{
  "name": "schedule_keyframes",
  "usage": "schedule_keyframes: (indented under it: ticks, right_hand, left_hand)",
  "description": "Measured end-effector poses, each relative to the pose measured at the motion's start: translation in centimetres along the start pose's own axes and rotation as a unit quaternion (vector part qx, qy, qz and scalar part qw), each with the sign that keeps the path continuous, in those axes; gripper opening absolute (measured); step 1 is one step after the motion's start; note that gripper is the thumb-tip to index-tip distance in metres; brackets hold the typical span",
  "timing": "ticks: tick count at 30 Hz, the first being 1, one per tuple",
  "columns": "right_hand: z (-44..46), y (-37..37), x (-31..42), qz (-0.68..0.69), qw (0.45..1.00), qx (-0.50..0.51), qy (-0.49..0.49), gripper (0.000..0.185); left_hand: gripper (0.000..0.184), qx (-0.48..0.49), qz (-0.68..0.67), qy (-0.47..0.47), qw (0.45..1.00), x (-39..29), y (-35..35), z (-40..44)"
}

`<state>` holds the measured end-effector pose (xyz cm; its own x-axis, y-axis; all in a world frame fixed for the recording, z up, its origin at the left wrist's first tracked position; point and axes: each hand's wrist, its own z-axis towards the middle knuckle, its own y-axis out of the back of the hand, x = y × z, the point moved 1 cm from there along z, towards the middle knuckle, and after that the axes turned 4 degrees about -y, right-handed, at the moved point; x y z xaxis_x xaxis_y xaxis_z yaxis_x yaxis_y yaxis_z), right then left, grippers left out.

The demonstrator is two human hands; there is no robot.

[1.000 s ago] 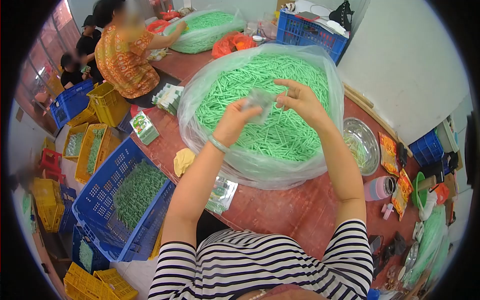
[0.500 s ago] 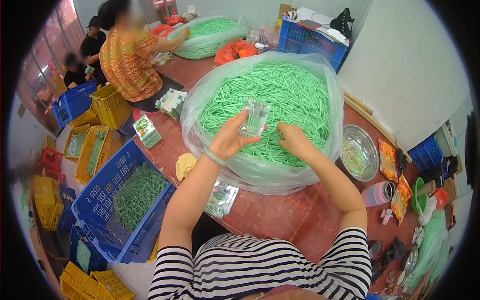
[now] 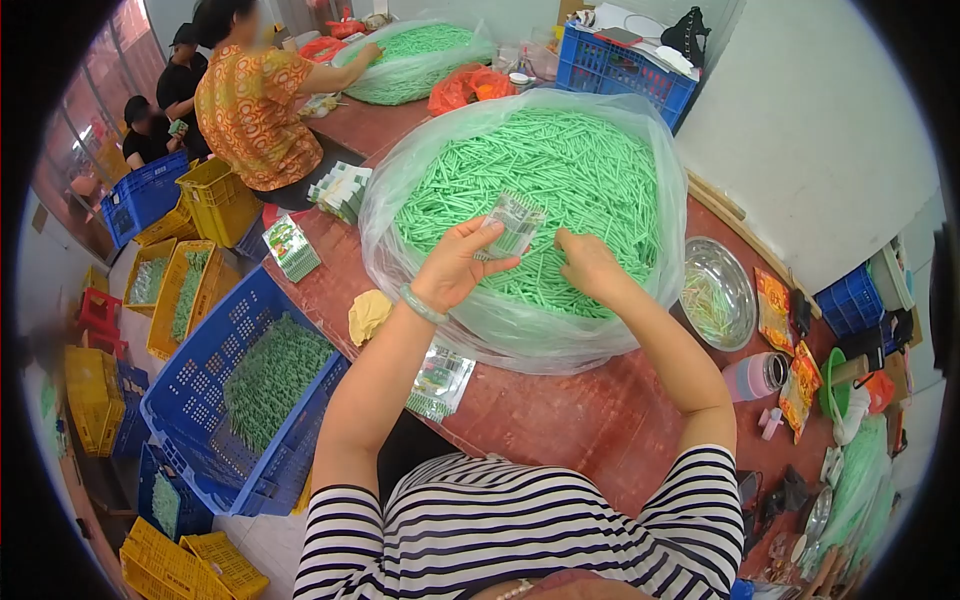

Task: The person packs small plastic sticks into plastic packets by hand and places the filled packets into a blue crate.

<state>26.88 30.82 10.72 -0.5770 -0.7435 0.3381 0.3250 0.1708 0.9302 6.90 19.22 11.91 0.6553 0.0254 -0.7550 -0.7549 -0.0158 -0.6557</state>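
My left hand (image 3: pixel 452 265) grips a small clear plastic packet (image 3: pixel 516 222) between thumb and fingers. Green sticks show inside the packet, though some could be the pile seen through it. Just right of the packet is my right hand (image 3: pixel 592 266), its fingers curled together; whatever they may hold is hidden. Both hands are over a large clear plastic bag (image 3: pixel 390 190) heaped with thin green sticks (image 3: pixel 600 170). Flat printed packets (image 3: pixel 443 380) lie at the table edge below my left forearm, beside a crumpled yellow cloth (image 3: pixel 369 316).
A steel bowl (image 3: pixel 735 290) with a few sticks and a pink bottle (image 3: pixel 755 377) stand right on the red table (image 3: pixel 560 410). Stacked packets (image 3: pixel 291 250) sit left. Below is a blue crate (image 3: pixel 190 420) of filled packets. A co-worker (image 3: pixel 255 115) works at another bag (image 3: pixel 400 85).
The packet in my left hand has tilted, its top leaning right. My right hand has shifted slightly, staying beside it. The view has moved a little.
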Motion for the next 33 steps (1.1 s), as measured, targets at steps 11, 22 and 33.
schedule_keyframes:
  ticks: [11, 22, 33]
  right_hand:
    - [0.7, 4.2, 0.7, 0.111, 0.991, 0.052, -0.052, 0.029]
    - [1.3, 8.3, 3.2, 0.533, 0.845, -0.031, -0.034, 0.020]
    - [1.1, 7.4, 5.2, 0.437, 0.885, -0.159, -0.021, 0.031]
  left_hand:
    - [0.026, -0.037, 0.060, 0.015, 0.997, -0.4, -0.4, -1.0]
    - [0.032, -0.010, 0.086, 0.050, 0.995, 0.2, -1.3, -1.2]
    - [0.032, -0.023, 0.089, 0.043, 0.995, 0.5, -0.9, -0.8]
